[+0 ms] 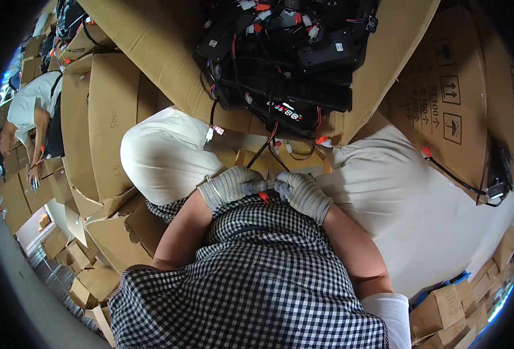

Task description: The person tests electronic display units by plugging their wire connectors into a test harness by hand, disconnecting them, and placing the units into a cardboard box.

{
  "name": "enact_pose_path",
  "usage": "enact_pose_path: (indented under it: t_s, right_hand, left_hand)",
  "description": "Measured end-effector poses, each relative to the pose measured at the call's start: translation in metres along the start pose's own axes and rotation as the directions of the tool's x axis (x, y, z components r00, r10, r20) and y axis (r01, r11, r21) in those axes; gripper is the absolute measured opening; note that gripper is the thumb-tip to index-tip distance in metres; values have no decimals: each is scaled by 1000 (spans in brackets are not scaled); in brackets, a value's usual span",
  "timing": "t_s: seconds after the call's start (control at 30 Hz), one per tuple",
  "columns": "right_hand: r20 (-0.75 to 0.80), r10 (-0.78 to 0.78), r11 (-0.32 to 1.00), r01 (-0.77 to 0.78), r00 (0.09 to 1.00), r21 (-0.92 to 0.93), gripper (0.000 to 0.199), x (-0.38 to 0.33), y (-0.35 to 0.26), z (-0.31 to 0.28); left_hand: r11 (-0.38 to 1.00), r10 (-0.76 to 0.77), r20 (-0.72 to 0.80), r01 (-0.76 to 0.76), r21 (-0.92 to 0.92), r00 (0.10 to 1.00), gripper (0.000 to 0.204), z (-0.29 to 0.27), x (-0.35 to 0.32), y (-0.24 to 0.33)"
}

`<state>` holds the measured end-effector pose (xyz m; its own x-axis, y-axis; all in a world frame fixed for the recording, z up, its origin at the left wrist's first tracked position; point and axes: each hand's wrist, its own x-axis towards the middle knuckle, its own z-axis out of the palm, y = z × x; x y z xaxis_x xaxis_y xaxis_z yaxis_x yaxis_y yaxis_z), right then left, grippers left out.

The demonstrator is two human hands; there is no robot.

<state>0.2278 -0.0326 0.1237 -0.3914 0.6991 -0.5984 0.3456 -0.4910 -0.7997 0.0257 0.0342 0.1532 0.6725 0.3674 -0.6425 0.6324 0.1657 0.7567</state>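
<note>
Both hands wear grey striped knit gloves and meet in front of my checked apron (257, 244). My left hand (230, 187) is closed in a pinch, a black cable (260, 155) running down to its fingertips. Close beside it, my right hand (304, 196) is also closed, on the end of another dark cable (278, 160). The connectors between the fingertips are mostly hidden. A small red plug (263, 198) shows just under them. Beyond the hands, a black display unit (294, 111) with lit digits rests at the near edge of an open cardboard box (169, 64).
Many black units with wires and red or white plugs (326, 52) fill the box. Loose plugs (324, 141) hang over its edge. Another carton (443, 99) stands at right, with a cabled black unit (498, 174) beside it. At far left a person (33, 110) bends over boxes.
</note>
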Motion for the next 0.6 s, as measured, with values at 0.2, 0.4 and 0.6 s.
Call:
enact_pose_path:
  t_s: [0.2, 0.4, 0.6]
  right_hand:
    - [-73, -48, 999, 47, 996, -2, 19, 8, 22, -4]
    - [-414, 160, 984, -110, 896, 142, 29, 0, 45, -44]
    - [-531, 215, 875, 80, 820, 478, 33, 5, 10, -62]
  left_hand:
    - [996, -26, 44, 22, 87, 999, 32, -9, 22, -7]
    - [997, 69, 197, -75, 19, 978, 34, -19, 54, 0]
    - [994, 114, 145, -113, -9, 983, 45, -8, 54, 12]
